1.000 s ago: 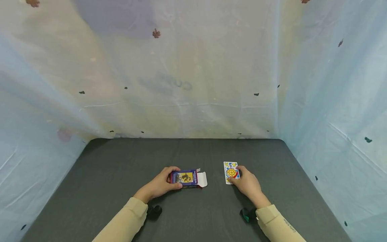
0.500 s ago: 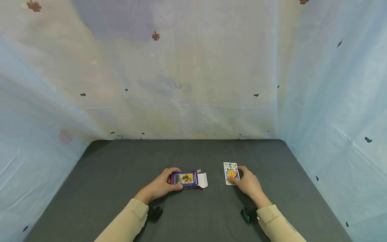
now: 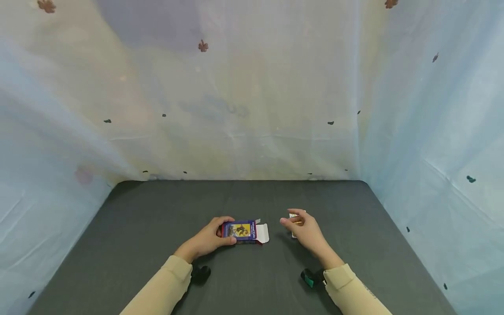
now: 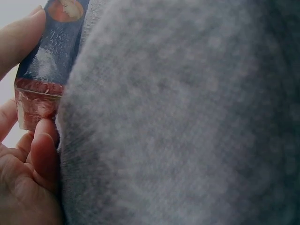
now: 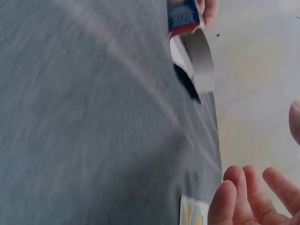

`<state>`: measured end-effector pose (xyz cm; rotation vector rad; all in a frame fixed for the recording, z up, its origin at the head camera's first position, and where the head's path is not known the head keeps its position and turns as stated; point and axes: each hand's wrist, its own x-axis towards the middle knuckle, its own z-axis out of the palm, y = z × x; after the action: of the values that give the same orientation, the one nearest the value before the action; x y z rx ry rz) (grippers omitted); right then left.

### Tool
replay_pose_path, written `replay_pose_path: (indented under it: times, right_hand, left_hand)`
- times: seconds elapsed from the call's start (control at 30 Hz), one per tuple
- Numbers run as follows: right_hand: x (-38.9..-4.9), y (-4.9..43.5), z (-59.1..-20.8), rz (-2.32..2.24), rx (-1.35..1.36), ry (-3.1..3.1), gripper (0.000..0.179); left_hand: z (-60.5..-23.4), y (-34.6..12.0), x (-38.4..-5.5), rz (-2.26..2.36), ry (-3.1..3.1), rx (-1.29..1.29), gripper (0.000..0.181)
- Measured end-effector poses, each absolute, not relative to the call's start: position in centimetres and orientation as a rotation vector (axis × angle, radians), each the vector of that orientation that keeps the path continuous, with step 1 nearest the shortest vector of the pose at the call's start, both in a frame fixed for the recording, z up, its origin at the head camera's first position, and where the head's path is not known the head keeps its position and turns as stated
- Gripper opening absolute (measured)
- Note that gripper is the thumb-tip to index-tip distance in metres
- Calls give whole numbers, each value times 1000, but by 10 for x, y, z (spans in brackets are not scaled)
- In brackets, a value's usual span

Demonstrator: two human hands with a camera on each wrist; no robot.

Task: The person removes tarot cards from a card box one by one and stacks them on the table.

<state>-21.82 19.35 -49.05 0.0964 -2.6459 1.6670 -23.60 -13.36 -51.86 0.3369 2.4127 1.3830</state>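
Note:
My left hand (image 3: 206,241) grips the left end of a blue card box (image 3: 241,231) with a picture on its face, thumb at the near edge and fingers at the far one. The box's white flap (image 3: 262,233) sticks out open to the right. In the left wrist view my fingers wrap the red-banded end of the box (image 4: 51,61). My right hand (image 3: 308,234) is over a deck of cards, mostly covering it in the head view. At the lower edge of the right wrist view a corner of the deck (image 5: 193,213) shows, and the fingers hold nothing.
Dark grey cloth covers the table (image 3: 252,284). A pale patterned curtain (image 3: 252,109) hangs behind it and along both sides. Black wrist straps hang below each wrist, close to the cloth.
My right hand has let go of the deck and shifted left, its fingers loosened and now over the deck. The left hand and the box have stayed in place.

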Motion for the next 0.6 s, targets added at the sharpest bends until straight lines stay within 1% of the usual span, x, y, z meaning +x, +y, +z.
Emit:
replay_pose_path:
  times: [0.3,0.6]
  right_hand:
    - [-227,163,-499,1708,166,-2611,50]
    - [-228,138,-506,1723,280,-2635,43]
  left_hand:
    - [-521,-134,-236,1388,2416,359,68]
    - [-522,-135,-236,1398,2408,376,68]
